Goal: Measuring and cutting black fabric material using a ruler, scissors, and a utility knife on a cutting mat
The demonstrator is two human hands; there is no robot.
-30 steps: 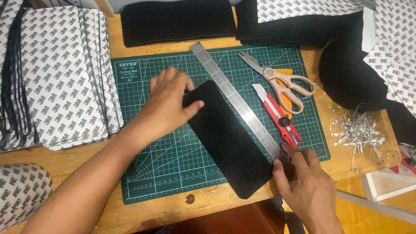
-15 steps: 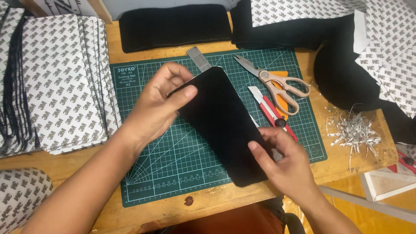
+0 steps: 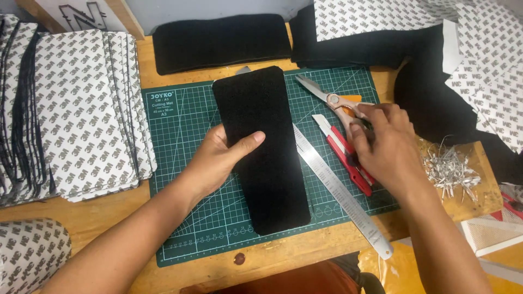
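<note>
Hands Split Between Foam Strip and Scissors

Left hand [image 3: 218,160] pinches the black foam strip [image 3: 264,147] at its left edge, thumb on top, fingers beneath. The strip's long axis runs away from the person across the green cutting mat [image 3: 180,136]. Right hand [image 3: 384,141], fingers curled, rests on the scissors [image 3: 332,100] just right of the steel ruler [image 3: 338,190] and red utility knife [image 3: 343,152]; whether it grips them cannot be told. Patterned backing sheets [image 3: 81,109] are stacked at the wooden desk's [image 3: 81,218] left.

Craft workshop: cutting mat [image 3: 180,163], scissors [image 3: 327,98], steel ruler [image 3: 338,190].
</note>
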